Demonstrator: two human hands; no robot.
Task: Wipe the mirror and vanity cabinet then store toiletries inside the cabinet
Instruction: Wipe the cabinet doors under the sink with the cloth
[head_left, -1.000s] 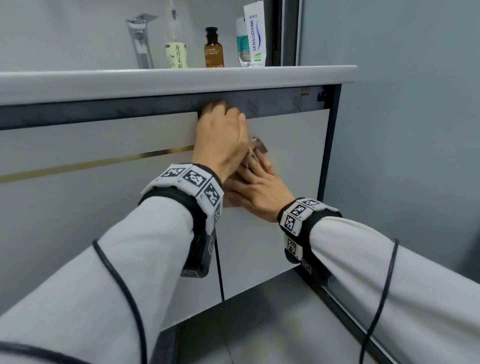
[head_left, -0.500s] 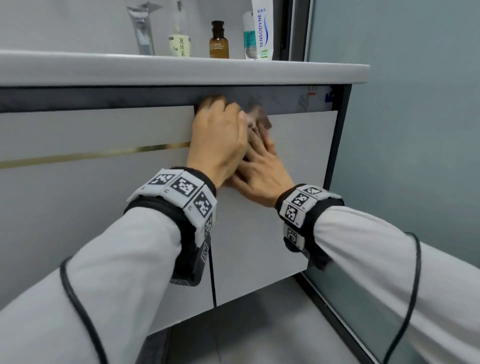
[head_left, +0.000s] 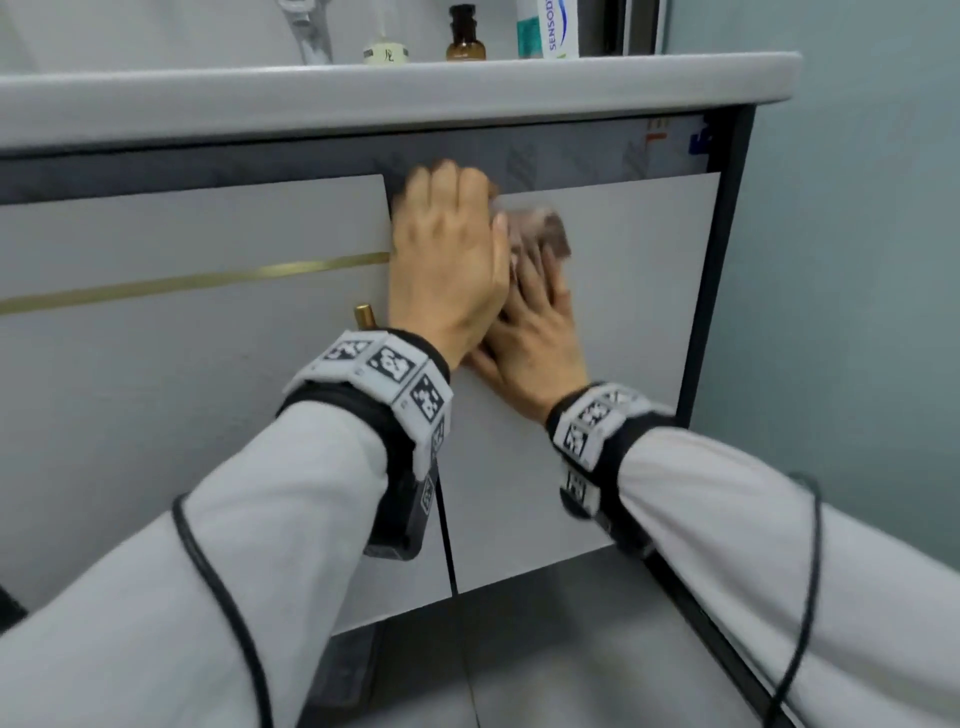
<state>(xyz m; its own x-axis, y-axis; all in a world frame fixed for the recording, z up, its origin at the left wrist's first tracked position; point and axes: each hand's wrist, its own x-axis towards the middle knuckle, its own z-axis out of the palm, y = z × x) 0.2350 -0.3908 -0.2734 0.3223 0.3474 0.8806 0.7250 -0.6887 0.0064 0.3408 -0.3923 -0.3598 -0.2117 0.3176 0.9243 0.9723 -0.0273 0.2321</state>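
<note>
Soft even light — motion-blurred, wide-angle bowing

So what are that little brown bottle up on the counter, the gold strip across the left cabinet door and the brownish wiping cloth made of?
Small brown bottle: looks like amber glass, see-through and glossy, with a black cap; tinted plastic is possible.
Gold strip: probably brushed metal or metal-look trim, with a dull sheen.
Brownish cloth: soft fabric, crumpled and matte, though blurred.
</note>
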